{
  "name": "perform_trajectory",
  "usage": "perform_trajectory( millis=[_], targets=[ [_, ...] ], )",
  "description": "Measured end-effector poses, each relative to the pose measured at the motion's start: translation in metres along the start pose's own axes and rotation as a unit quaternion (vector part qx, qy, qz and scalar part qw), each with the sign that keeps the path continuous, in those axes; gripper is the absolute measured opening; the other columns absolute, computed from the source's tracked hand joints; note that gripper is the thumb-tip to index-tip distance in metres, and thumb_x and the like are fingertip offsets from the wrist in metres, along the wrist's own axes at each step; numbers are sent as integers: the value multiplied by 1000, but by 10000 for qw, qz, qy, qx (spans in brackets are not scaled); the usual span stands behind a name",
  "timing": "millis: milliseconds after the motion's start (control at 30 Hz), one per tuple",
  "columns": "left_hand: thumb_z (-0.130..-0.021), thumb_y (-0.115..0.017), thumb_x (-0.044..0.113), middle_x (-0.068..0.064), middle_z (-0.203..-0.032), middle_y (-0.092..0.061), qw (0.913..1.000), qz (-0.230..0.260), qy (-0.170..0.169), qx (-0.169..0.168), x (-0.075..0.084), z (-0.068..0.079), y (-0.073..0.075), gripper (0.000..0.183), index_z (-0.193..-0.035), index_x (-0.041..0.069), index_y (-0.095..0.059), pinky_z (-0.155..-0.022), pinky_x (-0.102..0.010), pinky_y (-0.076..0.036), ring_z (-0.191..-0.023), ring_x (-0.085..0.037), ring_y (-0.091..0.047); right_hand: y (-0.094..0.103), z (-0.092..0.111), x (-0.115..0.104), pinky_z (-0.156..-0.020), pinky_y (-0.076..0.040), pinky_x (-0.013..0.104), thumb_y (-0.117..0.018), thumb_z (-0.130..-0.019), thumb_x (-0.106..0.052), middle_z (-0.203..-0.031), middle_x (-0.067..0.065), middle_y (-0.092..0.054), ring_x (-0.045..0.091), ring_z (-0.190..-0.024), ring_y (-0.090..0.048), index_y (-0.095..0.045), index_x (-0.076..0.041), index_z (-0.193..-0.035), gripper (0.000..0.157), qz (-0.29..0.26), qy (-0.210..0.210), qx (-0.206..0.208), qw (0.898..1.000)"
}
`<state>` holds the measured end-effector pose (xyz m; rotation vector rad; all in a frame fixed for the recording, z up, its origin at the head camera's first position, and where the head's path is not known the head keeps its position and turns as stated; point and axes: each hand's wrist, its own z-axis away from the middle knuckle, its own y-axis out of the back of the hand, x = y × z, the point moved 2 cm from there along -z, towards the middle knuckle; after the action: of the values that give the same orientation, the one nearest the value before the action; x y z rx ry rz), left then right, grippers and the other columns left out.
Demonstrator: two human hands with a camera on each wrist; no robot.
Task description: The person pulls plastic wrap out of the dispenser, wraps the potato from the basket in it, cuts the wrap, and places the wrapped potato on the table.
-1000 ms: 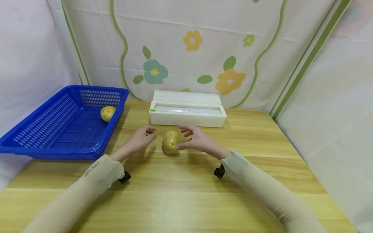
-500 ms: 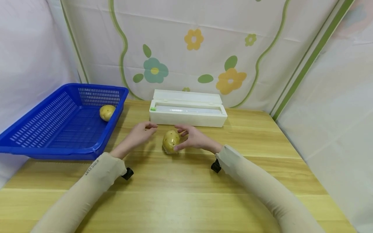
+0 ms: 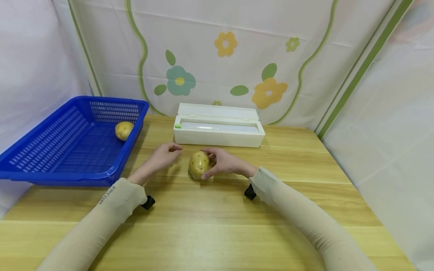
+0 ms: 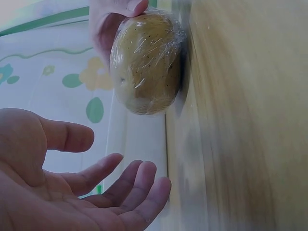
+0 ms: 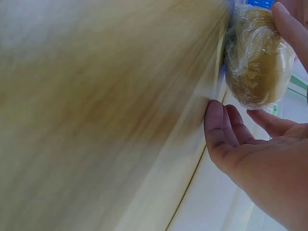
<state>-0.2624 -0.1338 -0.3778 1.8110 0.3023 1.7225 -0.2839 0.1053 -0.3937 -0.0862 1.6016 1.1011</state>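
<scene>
A potato wrapped in clear plastic film (image 3: pixel 199 165) stands on the wooden table in front of the white box. My right hand (image 3: pixel 225 162) grips it from the right, thumb at its near side and index finger at its far side. In the right wrist view the thumb overlaps the wrapped potato (image 5: pixel 257 62), and the lower fingers curl beside the table surface. My left hand (image 3: pixel 162 158) hovers to the left of the potato and holds nothing. The left wrist view shows the left hand's fingers (image 4: pixel 139 192) loosely bent, apart from the wrapped potato (image 4: pixel 147 67).
A blue plastic basket (image 3: pixel 112 175) at the left holds another potato (image 3: pixel 124 130) near its right wall. Behind the hands sits a long white cling film box (image 3: pixel 218 140), lid raised, with a green slider at its left end. A flowered curtain (image 3: pixel 210 71) backs the table.
My right hand has moved left and closed in around the wrapped potato. The left hand has shifted slightly and still holds nothing. The potato has stayed about where it was.
</scene>
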Motion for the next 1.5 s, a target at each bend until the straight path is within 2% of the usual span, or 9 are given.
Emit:
perform_trajectory(
  millis=[267, 433, 667, 1033, 1200, 1367, 1500],
  targets=[
    [-102, -51, 21, -24, -128, -56, 9999, -106, -61, -27, 0, 1, 0, 40, -132, -6, -54, -84, -42, -51, -105, -34, -59, -1, -1, 0, -92, -48, 36, -93, -68, -27, -126, -2, -56, 22, -111, -55, -46, -11, -144, 91, 74, -25, -21, 10000],
    [-102, -51, 19, -23, -123, -58, 9999, 26, -76, -122, -1, 0, -1, 40, -132, -7, -54, -81, -41, -52, -102, -35, -61, -3, -1, -3, -91, -48, 33, -94, -67, -26, -126, -3, -56, 20, -110, -56, -44, -8, -144, 94, 197, -92, 6, 9998],
    [-102, -51, 16, -24, -120, -60, 9998, 23, -169, -133, -3, -1, -4, 37, -130, -9, -55, -79, -39, -52, -100, -36, -61, -5, -2, -5, -87, -50, 33, -94, -66, -29, -121, -3, -59, 18, -105, -59, -49, -9, -140, 88, 262, -34, 97, 9996],
    [-103, -50, 19, -24, -120, -59, 9997, 145, 10, -171, -4, 0, -6, 39, -132, -6, -54, -81, -41, -51, -102, -35, -60, -7, -2, -2, -80, -52, 31, -94, -65, -36, -107, -3, -63, 17, -93, -63, -59, -12, -128, 76, 413, -23, 322, 9986],
    [-104, -48, 21, -23, -120, -60, 9996, 188, 104, -199, -7, 0, -7, 39, -133, -5, -54, -81, -39, -51, -104, -34, -59, -10, -1, -2, -78, -52, 31, -94, -64, -36, -107, -4, -63, 17, -92, -63, -58, -11, -129, 78, 413, -11, 366, 9985],
    [-104, -47, 21, -23, -119, -60, 9996, 173, 80, -213, -8, -2, -6, 40, -134, -6, -53, -83, -40, -50, -106, -34, -58, -11, -3, -4, -78, -53, 29, -95, -61, -38, -109, -3, -61, 17, -93, -62, -57, -10, -132, 85, 671, 129, 521, 9963],
    [-104, -47, 22, -23, -120, -59, 9995, 189, 96, -217, -8, -3, -7, 40, -134, -5, -52, -84, -41, -50, -106, -34, -59, -9, 1, -2, -78, -52, 28, -96, -60, -37, -115, -1, -55, 17, -98, -58, -54, -8, -136, 91, 722, -32, 737, 9947]
  ],
)
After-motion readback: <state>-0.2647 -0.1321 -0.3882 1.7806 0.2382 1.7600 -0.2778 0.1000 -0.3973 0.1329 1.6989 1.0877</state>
